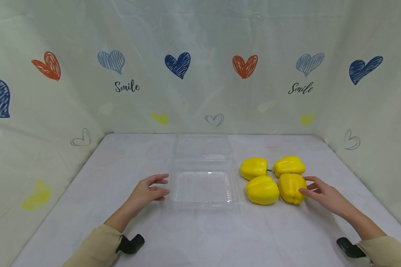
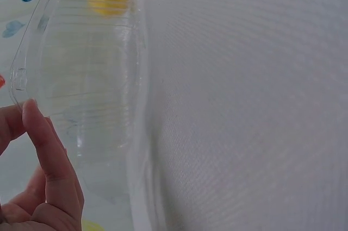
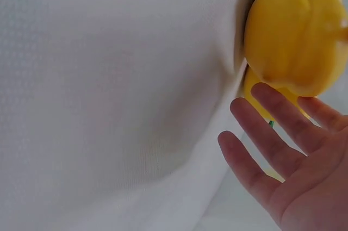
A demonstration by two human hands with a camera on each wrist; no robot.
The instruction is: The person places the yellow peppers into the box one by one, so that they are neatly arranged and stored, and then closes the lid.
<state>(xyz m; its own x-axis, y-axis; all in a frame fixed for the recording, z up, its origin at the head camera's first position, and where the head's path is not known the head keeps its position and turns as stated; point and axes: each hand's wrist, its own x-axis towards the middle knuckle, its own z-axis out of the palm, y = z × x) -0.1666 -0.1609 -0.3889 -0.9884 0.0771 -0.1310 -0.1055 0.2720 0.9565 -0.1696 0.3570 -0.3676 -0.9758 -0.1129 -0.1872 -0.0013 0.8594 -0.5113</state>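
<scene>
A clear plastic clamshell container point(image 1: 202, 187) lies on the table with its lid point(image 1: 202, 146) folded back toward the wall. My left hand point(image 1: 148, 191) is at its left side, fingers loosely bent and fingertips right at the rim point(image 2: 22, 79). To the right of the container sit several yellow bell peppers in a cluster. My right hand point(image 1: 324, 194) is beside the front right pepper point(image 1: 292, 188), thumb and fingertips up against its right side. In the right wrist view the fingers point(image 3: 272, 138) are spread and fairly straight below that pepper point(image 3: 296, 32).
Close by are the front left pepper point(image 1: 262, 190), the back left pepper point(image 1: 254, 168), with a green stem, and the back right pepper point(image 1: 289, 165). A white cloth covers the table point(image 1: 200, 237). A curtain point(image 1: 200, 33) printed with hearts encloses the back and sides.
</scene>
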